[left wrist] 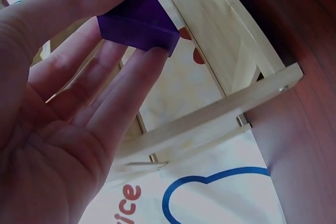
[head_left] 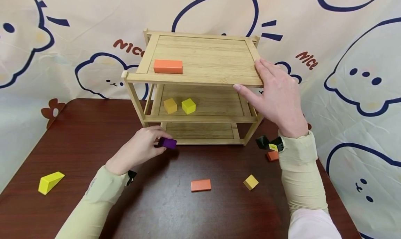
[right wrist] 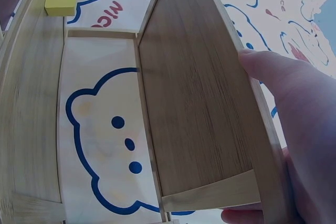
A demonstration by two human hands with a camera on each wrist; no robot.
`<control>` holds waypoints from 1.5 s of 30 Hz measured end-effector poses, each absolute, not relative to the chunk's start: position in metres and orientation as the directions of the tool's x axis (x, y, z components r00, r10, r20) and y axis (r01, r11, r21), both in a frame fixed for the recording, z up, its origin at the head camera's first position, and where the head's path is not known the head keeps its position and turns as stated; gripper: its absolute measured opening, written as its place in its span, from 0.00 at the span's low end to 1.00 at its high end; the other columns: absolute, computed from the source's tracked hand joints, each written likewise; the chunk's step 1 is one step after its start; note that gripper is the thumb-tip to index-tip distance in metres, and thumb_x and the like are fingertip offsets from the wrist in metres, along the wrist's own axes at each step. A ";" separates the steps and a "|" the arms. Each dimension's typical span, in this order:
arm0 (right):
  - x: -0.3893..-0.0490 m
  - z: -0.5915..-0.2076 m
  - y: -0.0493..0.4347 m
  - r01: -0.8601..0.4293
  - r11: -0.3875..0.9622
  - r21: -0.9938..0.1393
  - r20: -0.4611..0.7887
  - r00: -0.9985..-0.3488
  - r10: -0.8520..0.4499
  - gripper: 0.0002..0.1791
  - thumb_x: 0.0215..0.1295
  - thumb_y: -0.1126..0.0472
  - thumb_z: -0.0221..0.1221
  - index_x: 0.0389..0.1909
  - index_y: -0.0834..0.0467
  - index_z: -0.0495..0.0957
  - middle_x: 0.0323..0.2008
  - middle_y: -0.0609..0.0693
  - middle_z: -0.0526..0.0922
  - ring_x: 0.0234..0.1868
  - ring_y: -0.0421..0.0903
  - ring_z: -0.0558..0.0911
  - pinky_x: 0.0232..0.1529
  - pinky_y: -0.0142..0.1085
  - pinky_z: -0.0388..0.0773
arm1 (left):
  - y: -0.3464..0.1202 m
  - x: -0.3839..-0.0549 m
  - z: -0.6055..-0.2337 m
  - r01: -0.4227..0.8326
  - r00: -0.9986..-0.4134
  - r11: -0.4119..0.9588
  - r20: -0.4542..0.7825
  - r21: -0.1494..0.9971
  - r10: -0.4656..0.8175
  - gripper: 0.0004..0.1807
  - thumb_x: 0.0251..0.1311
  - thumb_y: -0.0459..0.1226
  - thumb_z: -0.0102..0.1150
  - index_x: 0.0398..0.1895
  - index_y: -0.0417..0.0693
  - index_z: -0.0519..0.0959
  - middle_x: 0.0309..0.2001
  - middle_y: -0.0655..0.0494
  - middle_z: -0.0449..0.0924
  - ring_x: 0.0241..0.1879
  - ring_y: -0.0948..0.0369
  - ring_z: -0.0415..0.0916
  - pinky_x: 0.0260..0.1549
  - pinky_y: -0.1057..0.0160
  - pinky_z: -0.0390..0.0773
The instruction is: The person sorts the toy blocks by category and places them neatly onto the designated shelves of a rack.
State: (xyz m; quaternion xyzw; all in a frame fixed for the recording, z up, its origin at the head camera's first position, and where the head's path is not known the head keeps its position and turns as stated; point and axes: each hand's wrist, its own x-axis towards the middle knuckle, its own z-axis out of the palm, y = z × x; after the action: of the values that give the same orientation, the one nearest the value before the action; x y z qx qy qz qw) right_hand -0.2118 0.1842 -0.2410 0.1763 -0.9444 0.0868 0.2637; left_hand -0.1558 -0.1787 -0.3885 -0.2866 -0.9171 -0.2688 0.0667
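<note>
Between thumb and fingertips, my left hand [head_left: 138, 148] pinches a purple block [head_left: 168, 143] in front of the lower left side of a three-tier wooden shelf [head_left: 206, 78]. The left wrist view shows the purple block [left wrist: 137, 17] with a slanted side, the thumb on one face and fingertips below. My right hand [head_left: 277, 93] holds the top board's right front corner, fingers on the upper surface and thumb along the front edge. An orange rectangular block [head_left: 168, 66] lies on the top tier at the left. On the middle tier sit an orange-yellow cube [head_left: 170, 106] and a yellow cube [head_left: 188, 106].
On the dark table [head_left: 150, 204] lie a yellow wedge [head_left: 50, 182] at the left, an orange-red block [head_left: 201, 185] in front and an orange-yellow cube [head_left: 251, 182] right of it. Another orange-red block [head_left: 272, 156] is partly hidden by the right wrist. A patterned cloth [head_left: 103, 16] hangs behind.
</note>
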 end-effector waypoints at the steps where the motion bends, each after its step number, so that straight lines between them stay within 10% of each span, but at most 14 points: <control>1: -0.212 -0.241 0.184 -0.379 0.923 -0.071 0.528 -0.799 -0.287 0.50 0.63 0.26 0.56 0.74 0.60 0.67 0.71 0.59 0.70 0.62 0.65 0.75 0.52 0.61 0.74 | -0.178 -0.157 -0.388 0.561 -0.827 0.690 0.276 0.457 0.490 0.16 0.50 0.27 0.73 0.45 0.43 0.88 0.44 0.50 0.85 0.42 0.57 0.81 0.38 0.58 0.81; 14: -0.213 -0.240 0.184 -0.380 0.922 -0.070 0.534 -0.795 -0.287 0.50 0.63 0.27 0.56 0.74 0.60 0.68 0.71 0.59 0.70 0.62 0.65 0.75 0.52 0.60 0.75 | -0.164 -0.172 -0.396 0.604 -0.797 0.679 0.290 0.418 0.530 0.16 0.49 0.25 0.70 0.45 0.41 0.88 0.42 0.53 0.85 0.30 0.59 0.73 0.32 0.59 0.75; 45: -0.211 -0.240 0.184 -0.381 0.921 -0.078 0.533 -0.797 -0.285 0.50 0.63 0.27 0.56 0.74 0.60 0.68 0.70 0.59 0.70 0.64 0.64 0.74 0.54 0.61 0.74 | -0.149 -0.193 -0.417 0.534 -0.846 0.749 0.251 0.392 0.471 0.16 0.58 0.26 0.67 0.51 0.35 0.84 0.45 0.44 0.84 0.44 0.50 0.81 0.47 0.50 0.79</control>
State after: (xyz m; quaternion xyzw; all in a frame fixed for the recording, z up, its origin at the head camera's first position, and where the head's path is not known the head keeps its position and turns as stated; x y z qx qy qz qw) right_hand -0.2110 0.1838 -0.2401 0.1764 -0.9435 0.0908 0.2656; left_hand -0.1931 -0.1494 -0.4169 -0.2693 -0.9328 -0.2296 0.0680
